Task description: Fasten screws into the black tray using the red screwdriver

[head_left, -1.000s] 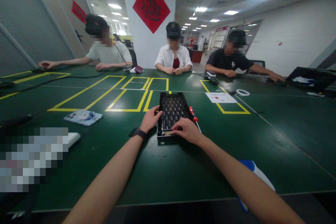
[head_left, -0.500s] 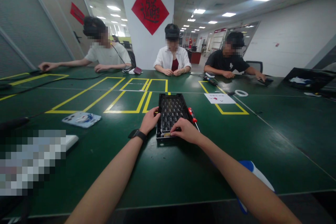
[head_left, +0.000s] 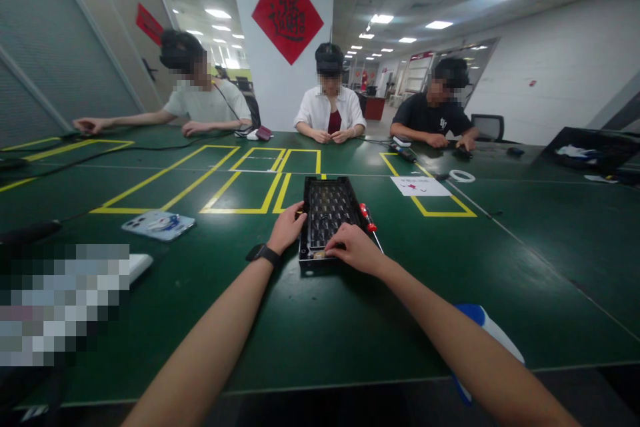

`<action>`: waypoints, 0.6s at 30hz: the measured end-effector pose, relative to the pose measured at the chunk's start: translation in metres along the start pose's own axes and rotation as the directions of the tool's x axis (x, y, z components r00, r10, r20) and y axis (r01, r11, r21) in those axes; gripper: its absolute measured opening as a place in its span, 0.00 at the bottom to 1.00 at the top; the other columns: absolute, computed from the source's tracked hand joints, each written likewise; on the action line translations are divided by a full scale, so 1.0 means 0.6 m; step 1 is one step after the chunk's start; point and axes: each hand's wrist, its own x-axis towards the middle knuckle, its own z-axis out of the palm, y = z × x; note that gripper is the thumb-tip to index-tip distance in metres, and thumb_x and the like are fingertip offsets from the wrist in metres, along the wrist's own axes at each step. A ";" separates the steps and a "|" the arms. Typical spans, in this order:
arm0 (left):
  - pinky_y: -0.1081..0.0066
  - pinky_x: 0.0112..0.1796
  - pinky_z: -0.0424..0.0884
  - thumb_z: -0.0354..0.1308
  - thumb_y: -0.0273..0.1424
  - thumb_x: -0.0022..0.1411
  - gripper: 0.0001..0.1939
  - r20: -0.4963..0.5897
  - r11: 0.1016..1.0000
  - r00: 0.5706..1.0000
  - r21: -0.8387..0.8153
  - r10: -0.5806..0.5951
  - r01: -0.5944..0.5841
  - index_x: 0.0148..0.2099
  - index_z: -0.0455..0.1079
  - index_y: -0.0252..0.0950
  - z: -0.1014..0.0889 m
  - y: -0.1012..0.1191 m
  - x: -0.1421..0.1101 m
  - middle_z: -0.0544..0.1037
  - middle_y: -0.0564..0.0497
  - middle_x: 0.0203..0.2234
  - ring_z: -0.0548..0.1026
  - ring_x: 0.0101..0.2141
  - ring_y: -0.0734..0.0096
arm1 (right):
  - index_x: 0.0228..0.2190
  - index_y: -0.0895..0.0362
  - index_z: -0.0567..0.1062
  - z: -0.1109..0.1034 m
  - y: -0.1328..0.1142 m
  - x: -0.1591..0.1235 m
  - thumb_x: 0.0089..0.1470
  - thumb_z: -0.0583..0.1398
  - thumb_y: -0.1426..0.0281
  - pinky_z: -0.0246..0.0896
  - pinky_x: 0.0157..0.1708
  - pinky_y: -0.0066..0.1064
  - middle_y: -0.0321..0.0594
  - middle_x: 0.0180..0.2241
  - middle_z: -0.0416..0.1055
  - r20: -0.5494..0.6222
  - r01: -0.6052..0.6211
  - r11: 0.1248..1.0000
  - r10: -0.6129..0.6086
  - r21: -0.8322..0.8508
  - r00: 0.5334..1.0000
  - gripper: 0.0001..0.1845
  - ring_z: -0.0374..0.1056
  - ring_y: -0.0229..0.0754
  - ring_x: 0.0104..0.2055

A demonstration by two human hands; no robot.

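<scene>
A black rectangular case (head_left: pixel 330 193) with a grid of dark cells inside lies lengthwise on the green table in front of me. My left hand (head_left: pixel 287 227) grips its left side, the thumb over the rim. The fingers of my right hand (head_left: pixel 356 249) are pinched together at the near end of the case, by a small yellowish part (head_left: pixel 319 254). Whatever sits between those fingertips is too small or hidden to make out. A red-handled screwdriver (head_left: pixel 369 218) rests along the right side of the case, its shaft pointing toward me.
A phone (head_left: pixel 159 224) lies to the left, with a blurred-out white object (head_left: pixel 140 268) nearer. Right of the case are a printed sheet (head_left: pixel 420 186) and a white ring (head_left: pixel 461 176). A blue and white object (head_left: pixel 487 330) is under my right forearm. Three people sit opposite.
My hands stay at the same spots on the case, with only slight finger movement on the right. The person at right has drawn an outstretched hand inward along the table.
</scene>
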 end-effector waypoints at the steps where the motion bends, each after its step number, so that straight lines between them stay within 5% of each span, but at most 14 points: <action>1: 0.62 0.51 0.63 0.48 0.33 0.59 0.22 0.002 1.000 1.000 0.001 0.001 -0.001 0.55 0.63 0.32 0.000 -0.001 0.000 0.71 0.43 0.49 0.69 0.47 0.64 | 0.31 0.54 0.78 0.001 0.000 0.000 0.50 0.60 0.66 0.53 0.38 0.31 0.39 0.30 0.74 0.003 -0.003 1.000 0.003 0.001 1.000 0.07 0.62 0.39 0.36; 7: 0.62 0.53 0.60 0.48 0.34 0.60 0.23 0.010 1.000 1.000 0.008 -0.003 0.003 0.56 0.62 0.32 0.002 -0.004 0.000 0.69 0.43 0.51 0.67 0.50 0.64 | 0.32 0.54 0.78 -0.002 0.007 0.004 0.49 0.60 0.64 0.54 0.38 0.30 0.39 0.31 0.75 0.063 -0.068 0.995 0.064 0.068 0.996 0.10 0.64 0.39 0.37; 14: 0.62 0.50 0.63 0.48 0.32 0.59 0.21 0.013 1.000 1.000 -0.028 -0.005 0.006 0.55 0.63 0.33 0.001 0.006 0.004 0.71 0.43 0.48 0.69 0.46 0.65 | 0.32 0.58 0.79 -0.026 0.011 0.044 0.44 0.63 0.68 0.57 0.29 0.25 0.37 0.28 0.75 0.390 -0.170 0.965 0.081 0.201 0.917 0.11 0.67 0.35 0.28; 18: 0.63 0.49 0.64 0.48 0.31 0.59 0.20 0.014 0.999 1.000 -0.039 -0.011 0.012 0.54 0.63 0.32 -0.001 0.010 0.003 0.71 0.43 0.47 0.70 0.46 0.65 | 0.34 0.60 0.78 -0.019 0.017 0.037 0.42 0.63 0.69 0.57 0.27 0.24 0.38 0.28 0.75 0.364 -0.229 0.931 0.116 0.284 0.924 0.14 0.66 0.34 0.26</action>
